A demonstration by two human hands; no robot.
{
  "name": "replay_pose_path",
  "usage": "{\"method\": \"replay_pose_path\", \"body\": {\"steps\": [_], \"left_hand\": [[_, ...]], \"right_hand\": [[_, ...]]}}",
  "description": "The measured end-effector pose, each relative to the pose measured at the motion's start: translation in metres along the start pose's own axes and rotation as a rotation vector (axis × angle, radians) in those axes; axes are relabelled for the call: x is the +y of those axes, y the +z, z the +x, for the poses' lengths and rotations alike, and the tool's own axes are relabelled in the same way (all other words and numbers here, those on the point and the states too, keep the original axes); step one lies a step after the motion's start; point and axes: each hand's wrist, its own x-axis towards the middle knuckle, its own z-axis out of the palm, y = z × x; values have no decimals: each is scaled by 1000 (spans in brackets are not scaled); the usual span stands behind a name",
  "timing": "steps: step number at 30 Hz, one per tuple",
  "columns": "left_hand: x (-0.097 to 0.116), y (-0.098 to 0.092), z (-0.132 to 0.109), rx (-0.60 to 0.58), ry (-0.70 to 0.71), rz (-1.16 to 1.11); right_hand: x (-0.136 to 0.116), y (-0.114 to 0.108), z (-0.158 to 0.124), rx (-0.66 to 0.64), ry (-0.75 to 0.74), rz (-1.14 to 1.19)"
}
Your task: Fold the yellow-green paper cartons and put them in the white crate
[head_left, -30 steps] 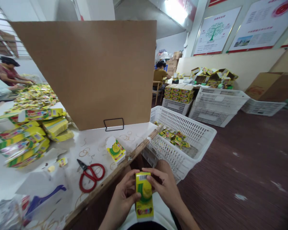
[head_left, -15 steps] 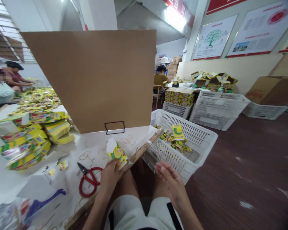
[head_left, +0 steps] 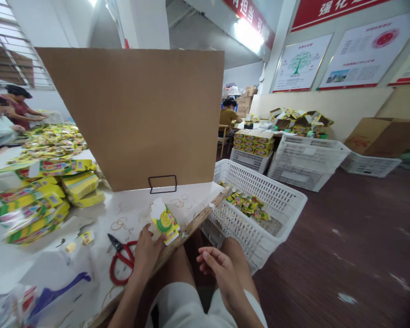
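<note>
My left hand (head_left: 146, 254) reaches onto the white table (head_left: 130, 214) and pinches the near edge of a small stack of flat yellow-green cartons (head_left: 164, 222) by the table's wooden edge. My right hand (head_left: 218, 269) hovers above my lap with fingers loosely curled and nothing in it. Red-handled scissors (head_left: 121, 260) lie just left of my left hand. A white plastic crate (head_left: 273, 200) beside the table holds several folded yellow cartons (head_left: 246, 203).
A big brown cardboard sheet (head_left: 133, 114) stands upright on a wire holder (head_left: 162, 183). Piles of flat yellow cartons (head_left: 37, 200) fill the table's left. Rubber bands are scattered on the table. More crates (head_left: 307, 159) and other people sit further back.
A second ago both hands held a folded yellow carton; it then flew into the crate. My left hand has reached to the carton stack, and my right hand has drawn back over my lap.
</note>
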Motion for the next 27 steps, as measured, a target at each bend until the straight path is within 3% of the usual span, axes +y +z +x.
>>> {"method": "replay_pose_path", "body": {"steps": [8,13,17,21,24,27], "left_hand": [[-8,-4,14,-100,-118,-105],[2,-3,12,-164,-52,-18],[6,-2,8,-105,-17,66],[10,0,4,-27,123,91],[15,3,4,-59,277,90],[17,4,7,-96,341,105]], "right_hand": [[8,2,1,-1,16,-18],[14,3,0,-23,10,-34],[19,-2,1,-8,-7,-43],[24,-4,1,8,-11,-47],[27,-3,1,0,-6,-51],[28,-2,1,-5,-1,-54]]}}
